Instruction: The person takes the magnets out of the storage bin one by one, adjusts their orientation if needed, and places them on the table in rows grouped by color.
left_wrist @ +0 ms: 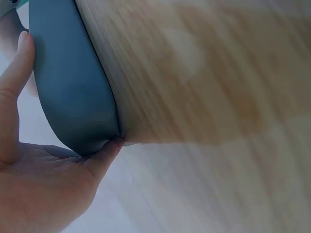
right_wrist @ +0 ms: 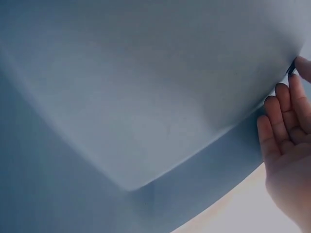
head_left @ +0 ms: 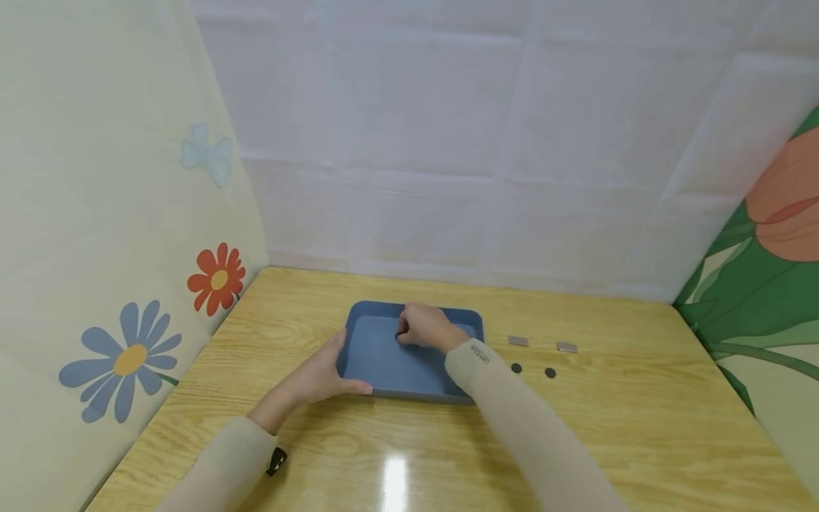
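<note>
A shallow blue tray (head_left: pixel 384 363) lies on the wooden table. My left hand (head_left: pixel 323 373) grips its left end, the thumb along the near side and the fingers at the left side; in the left wrist view the hand (left_wrist: pixel 48 179) spans the tray's end wall (left_wrist: pixel 73 82). Over the tray's inside, my right hand (head_left: pixel 425 327) pinches a small dark disc (right_wrist: pixel 291 67) between thumb and forefinger. The other fingers of that hand (right_wrist: pixel 291 131) lie near the tray wall in the right wrist view. Most of the disc is hidden by the fingertips.
Right of the tray, two dark round discs (head_left: pixel 516 368) (head_left: pixel 550 372) lie on the table (head_left: pixel 640 427). Behind them are two small grey rectangular pieces (head_left: pixel 518 340) (head_left: pixel 566 347). A white cloth (head_left: pixel 448 142) hangs behind the table, with flower-printed cloths at both sides.
</note>
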Action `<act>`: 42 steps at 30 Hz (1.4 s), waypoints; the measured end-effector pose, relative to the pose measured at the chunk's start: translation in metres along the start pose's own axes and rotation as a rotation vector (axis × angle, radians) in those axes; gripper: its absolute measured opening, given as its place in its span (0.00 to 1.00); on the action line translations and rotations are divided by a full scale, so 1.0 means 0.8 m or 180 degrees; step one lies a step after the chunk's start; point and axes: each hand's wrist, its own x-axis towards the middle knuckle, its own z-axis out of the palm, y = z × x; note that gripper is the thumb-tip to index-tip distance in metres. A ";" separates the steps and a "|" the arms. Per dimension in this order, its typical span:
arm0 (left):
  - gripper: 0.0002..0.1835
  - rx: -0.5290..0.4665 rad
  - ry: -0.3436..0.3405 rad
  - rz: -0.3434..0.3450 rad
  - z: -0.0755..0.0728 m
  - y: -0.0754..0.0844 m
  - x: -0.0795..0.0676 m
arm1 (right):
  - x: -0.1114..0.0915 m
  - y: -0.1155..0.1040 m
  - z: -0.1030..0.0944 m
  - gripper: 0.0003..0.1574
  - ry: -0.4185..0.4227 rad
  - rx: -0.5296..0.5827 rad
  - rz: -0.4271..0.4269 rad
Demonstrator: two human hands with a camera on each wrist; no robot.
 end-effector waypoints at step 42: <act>0.73 0.0124 -0.0057 -0.0087 -0.001 -0.001 0.002 | -0.073 0.026 -0.089 0.09 0.0325 -0.0335 -0.0289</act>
